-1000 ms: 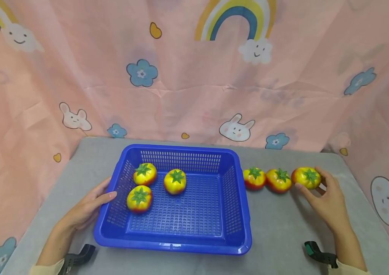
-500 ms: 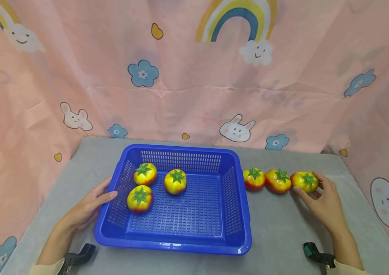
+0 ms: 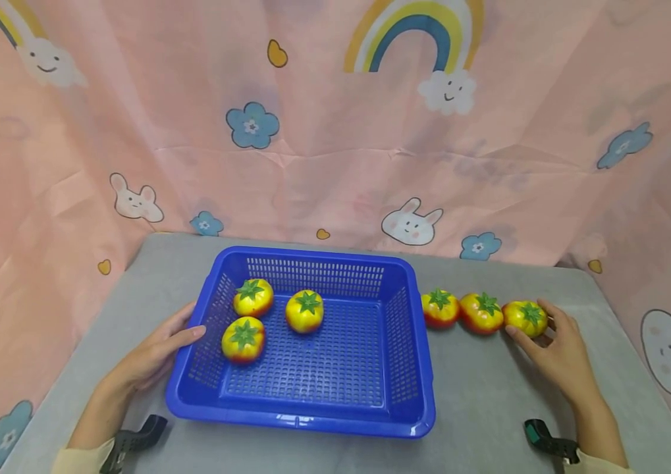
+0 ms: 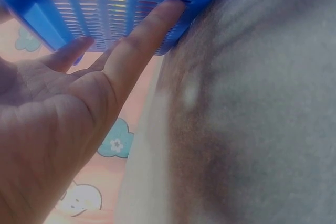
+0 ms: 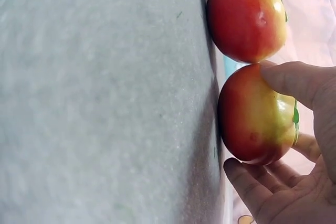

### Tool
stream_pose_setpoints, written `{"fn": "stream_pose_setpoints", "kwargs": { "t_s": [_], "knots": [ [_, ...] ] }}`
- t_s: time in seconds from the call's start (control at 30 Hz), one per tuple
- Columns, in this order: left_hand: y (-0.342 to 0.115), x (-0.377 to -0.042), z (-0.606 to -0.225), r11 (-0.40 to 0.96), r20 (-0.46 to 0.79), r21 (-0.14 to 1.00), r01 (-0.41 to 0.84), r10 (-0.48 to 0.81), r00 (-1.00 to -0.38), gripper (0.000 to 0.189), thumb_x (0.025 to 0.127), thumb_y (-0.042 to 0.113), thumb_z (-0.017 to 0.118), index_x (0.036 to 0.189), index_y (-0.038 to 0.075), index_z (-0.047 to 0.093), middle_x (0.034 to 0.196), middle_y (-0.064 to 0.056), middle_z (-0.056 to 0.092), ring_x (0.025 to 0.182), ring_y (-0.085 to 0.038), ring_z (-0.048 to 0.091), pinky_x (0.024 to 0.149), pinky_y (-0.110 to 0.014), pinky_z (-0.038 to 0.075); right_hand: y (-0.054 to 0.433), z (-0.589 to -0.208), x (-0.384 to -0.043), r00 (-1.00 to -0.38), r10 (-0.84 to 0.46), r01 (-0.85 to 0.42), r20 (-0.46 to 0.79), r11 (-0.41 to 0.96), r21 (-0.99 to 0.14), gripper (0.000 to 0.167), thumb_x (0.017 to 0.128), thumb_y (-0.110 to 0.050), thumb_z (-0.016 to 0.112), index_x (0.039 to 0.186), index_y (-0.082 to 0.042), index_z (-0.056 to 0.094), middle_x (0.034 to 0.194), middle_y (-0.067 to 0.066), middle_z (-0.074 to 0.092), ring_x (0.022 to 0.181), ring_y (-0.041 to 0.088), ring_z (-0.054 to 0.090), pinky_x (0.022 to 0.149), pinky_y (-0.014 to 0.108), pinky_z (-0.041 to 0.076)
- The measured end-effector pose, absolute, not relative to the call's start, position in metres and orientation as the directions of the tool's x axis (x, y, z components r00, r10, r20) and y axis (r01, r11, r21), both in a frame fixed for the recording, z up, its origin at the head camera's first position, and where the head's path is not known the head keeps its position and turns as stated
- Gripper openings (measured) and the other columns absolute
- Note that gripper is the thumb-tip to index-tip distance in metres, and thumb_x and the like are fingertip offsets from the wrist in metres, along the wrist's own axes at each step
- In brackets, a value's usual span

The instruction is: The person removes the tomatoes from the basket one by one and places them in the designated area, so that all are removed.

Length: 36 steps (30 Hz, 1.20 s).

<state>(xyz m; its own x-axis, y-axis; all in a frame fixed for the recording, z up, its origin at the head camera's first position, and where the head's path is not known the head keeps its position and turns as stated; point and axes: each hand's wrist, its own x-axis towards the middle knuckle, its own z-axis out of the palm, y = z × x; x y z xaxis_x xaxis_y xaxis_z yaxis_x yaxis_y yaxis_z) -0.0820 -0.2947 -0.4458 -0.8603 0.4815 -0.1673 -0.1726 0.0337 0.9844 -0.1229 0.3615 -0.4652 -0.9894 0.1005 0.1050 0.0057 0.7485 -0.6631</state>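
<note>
Right hand point(image 3: 563, 352): cupped narrowly round the end tomato point(image 3: 529, 317), thumb on one side, fingers on the other.
End tomato: right end of a row of three on the grey surface point(image 3: 477, 395), stem cap up, touching the middle tomato point(image 3: 480, 313).
Basket-side tomato point(image 3: 440, 309): first in the row, just beside the blue basket point(image 3: 296, 423).
Left hand point(image 3: 148, 355): holds the basket's left side, thumb over the rim, other fingers along the outer slotted wall.
Basket load: three more tomatoes point(image 3: 305, 311), all toward the left.
Step at row end: judged as placing or picking up the end tomato; unsettled.
Finger work called for: even spreading to release, or firmer closing to lift; thumb sits at the seam, so a nudge could roll the neighbour.
Obscured: basket-side tomato's left edge, behind the rim; its body, cropped in the right wrist view; right fingertip pressure, cannot tell.
</note>
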Motion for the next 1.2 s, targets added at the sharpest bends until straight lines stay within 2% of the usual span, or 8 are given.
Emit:
{"fn": "stream_pose_setpoints", "kwargs": {
  "t_s": [0.4, 0.43, 0.53, 0.63, 0.87, 0.97, 1.0, 1.2],
  "knots": [
    [-0.295, -0.082, -0.446, 0.037, -0.158, 0.986, -0.161, 0.488, -0.858, 0.072, 0.113, 0.018, 0.037, 0.169, 0.004, -0.007, 0.162, -0.045, 0.02, 0.124, -0.015, 0.07, 0.098, -0.042, 0.063, 0.364, -0.468, -0.124, -0.992, 0.099, 0.027, 0.079, 0.775, -0.632, 0.09, 0.099, -0.03, 0.076, 0.162, 0.01, 0.025, 0.151, 0.046, 0.033, 0.128, 0.059, 0.045, 0.074, -0.011, 0.029],
    [-0.295, -0.082, -0.446, 0.038, -0.157, 0.987, -0.159, 0.489, -0.858, 0.072, 0.113, 0.018, 0.037, 0.169, 0.004, -0.007, 0.162, -0.045, 0.02, 0.124, -0.015, 0.069, 0.098, -0.042, 0.063, 0.364, -0.468, -0.124, -0.992, 0.101, 0.032, 0.075, 0.779, -0.626, 0.091, 0.099, -0.031, 0.076, 0.162, 0.01, 0.024, 0.152, 0.046, 0.033, 0.129, 0.06, 0.045, 0.083, -0.007, 0.039],
    [-0.295, -0.082, -0.446, 0.039, -0.155, 0.987, -0.157, 0.489, -0.858, 0.072, 0.113, 0.018, 0.037, 0.169, 0.004, -0.007, 0.162, -0.045, 0.02, 0.125, -0.015, 0.069, 0.098, -0.042, 0.063, 0.363, -0.467, -0.125, -0.993, 0.108, 0.054, 0.051, 0.784, -0.618, 0.094, 0.1, -0.034, 0.075, 0.164, 0.009, 0.02, 0.154, 0.047, 0.03, 0.131, 0.061, 0.043, 0.108, 0.032, 0.057],
    [-0.295, -0.082, -0.446, 0.041, -0.156, 0.987, -0.156, 0.488, -0.859, 0.072, 0.113, 0.018, 0.037, 0.169, 0.004, -0.007, 0.162, -0.044, 0.02, 0.125, -0.014, 0.069, 0.098, -0.041, 0.063, 0.362, -0.467, -0.125, -0.993, 0.109, 0.062, 0.041, 0.794, -0.605, 0.096, 0.1, -0.035, 0.074, 0.164, 0.009, 0.018, 0.155, 0.048, 0.029, 0.131, 0.062, 0.042, 0.103, 0.075, 0.043],
    [-0.295, -0.081, -0.445, 0.039, -0.154, 0.987, -0.155, 0.491, -0.858, 0.072, 0.113, 0.018, 0.037, 0.169, 0.004, -0.007, 0.163, -0.045, 0.018, 0.125, -0.012, 0.068, 0.099, -0.041, 0.063, 0.365, -0.469, -0.125, -0.994, 0.101, 0.053, 0.049, 0.808, -0.587, 0.097, 0.1, -0.035, 0.075, 0.164, 0.009, 0.018, 0.152, 0.047, 0.032, 0.13, 0.061, 0.044, 0.106, 0.061, 0.052],
    [-0.295, -0.081, -0.445, 0.038, -0.155, 0.987, -0.157, 0.489, -0.858, 0.073, 0.113, 0.018, 0.037, 0.169, 0.004, -0.008, 0.163, -0.044, 0.02, 0.125, -0.013, 0.069, 0.098, -0.041, 0.063, 0.364, -0.468, -0.125, -0.994, 0.101, 0.052, 0.05, 0.805, -0.591, 0.097, 0.1, -0.035, 0.074, 0.164, 0.01, 0.017, 0.154, 0.048, 0.031, 0.132, 0.062, 0.042, 0.108, 0.065, 0.049],
    [-0.295, -0.081, -0.445, 0.036, -0.155, 0.987, -0.157, 0.489, -0.859, 0.073, 0.113, 0.018, 0.037, 0.169, 0.004, -0.007, 0.162, -0.044, 0.021, 0.125, -0.014, 0.069, 0.098, -0.042, 0.063, 0.364, -0.468, -0.125, -0.994, 0.098, 0.049, 0.051, 0.801, -0.597, 0.097, 0.1, -0.035, 0.074, 0.164, 0.01, 0.017, 0.154, 0.048, 0.029, 0.133, 0.063, 0.041, 0.103, 0.075, 0.043],
    [-0.295, -0.081, -0.445, 0.034, -0.152, 0.987, -0.155, 0.489, -0.859, 0.073, 0.113, 0.018, 0.037, 0.169, 0.004, -0.008, 0.163, -0.044, 0.019, 0.125, -0.013, 0.069, 0.098, -0.041, 0.063, 0.363, -0.458, -0.123, -0.994, 0.085, 0.027, 0.069, 0.8, -0.6, 0.098, 0.099, -0.036, 0.075, 0.165, 0.009, 0.017, 0.159, 0.048, 0.021, 0.139, 0.066, 0.032, 0.107, 0.082, 0.035]
  ]
}}
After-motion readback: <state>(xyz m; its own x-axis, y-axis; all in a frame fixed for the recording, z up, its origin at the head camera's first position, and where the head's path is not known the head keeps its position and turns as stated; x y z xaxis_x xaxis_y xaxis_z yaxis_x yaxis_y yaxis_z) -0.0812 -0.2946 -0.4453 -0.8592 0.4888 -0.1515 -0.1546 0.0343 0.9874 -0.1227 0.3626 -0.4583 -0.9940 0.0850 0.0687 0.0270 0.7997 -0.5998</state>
